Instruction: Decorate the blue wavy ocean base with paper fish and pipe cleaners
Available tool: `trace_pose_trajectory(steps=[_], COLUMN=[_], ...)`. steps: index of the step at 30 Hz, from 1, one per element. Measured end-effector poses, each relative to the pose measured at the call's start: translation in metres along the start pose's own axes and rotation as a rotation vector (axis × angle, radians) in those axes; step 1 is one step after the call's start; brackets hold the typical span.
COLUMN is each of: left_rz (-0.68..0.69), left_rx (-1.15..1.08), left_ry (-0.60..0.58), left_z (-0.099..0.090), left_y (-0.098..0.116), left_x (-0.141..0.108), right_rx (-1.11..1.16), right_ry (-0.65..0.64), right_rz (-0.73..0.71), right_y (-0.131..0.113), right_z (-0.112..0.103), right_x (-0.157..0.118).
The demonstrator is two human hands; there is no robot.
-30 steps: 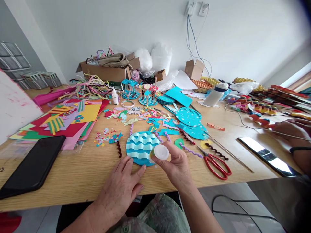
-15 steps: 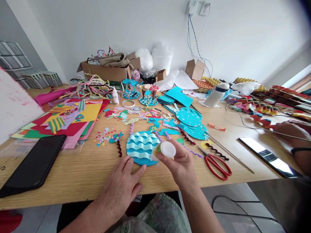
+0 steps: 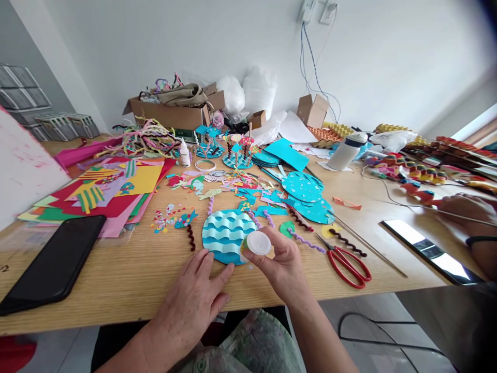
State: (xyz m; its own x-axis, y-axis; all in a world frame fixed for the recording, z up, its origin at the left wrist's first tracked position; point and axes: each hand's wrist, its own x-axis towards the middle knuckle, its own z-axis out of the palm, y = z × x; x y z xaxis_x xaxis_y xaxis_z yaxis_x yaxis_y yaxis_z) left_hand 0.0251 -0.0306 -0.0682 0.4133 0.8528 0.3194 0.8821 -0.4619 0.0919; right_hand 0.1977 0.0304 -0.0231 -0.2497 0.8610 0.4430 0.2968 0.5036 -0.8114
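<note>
With hands apart, the left hand rests spread fingers on the near edge of a wavy-striped disc, the right hand clamps a white-ended tube at the disc's right edge, and a small bottle stands beyond the left hand.

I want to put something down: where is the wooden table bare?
Bare wood lies between the black rectangular phone and left hand, and between right hand and red-handled metal scissors. Crowded: colourful paper scraps beyond the round, wavy blue paper disc.

Blue disc, pale wavy stripes; red-handled scissors.
</note>
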Motion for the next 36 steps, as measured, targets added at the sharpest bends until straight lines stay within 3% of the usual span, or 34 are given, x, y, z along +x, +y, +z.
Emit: trace_pose_trajectory(steps=[15,20,36], left_rz=[0.002,0.010,0.023], left_rx=[-0.002,-0.003,0.008], left_ry=[-0.011,0.010,0.014], left_z=[0.0004,0.0023,0.0009], left_y=[-0.0002,-0.0012,-0.0007], left_x=[0.0010,-0.0001,-0.0001], right_rx=[-0.016,0.005,-0.026], right_ry=[-0.028,0.031,-0.037], right_rz=[-0.022,-0.018,-0.049], right_y=[0.0008,-0.0006,-0.0020], right_z=[-0.0015,-0.0045,0.0012], right_x=[-0.0014,-0.0019,-0.0002])
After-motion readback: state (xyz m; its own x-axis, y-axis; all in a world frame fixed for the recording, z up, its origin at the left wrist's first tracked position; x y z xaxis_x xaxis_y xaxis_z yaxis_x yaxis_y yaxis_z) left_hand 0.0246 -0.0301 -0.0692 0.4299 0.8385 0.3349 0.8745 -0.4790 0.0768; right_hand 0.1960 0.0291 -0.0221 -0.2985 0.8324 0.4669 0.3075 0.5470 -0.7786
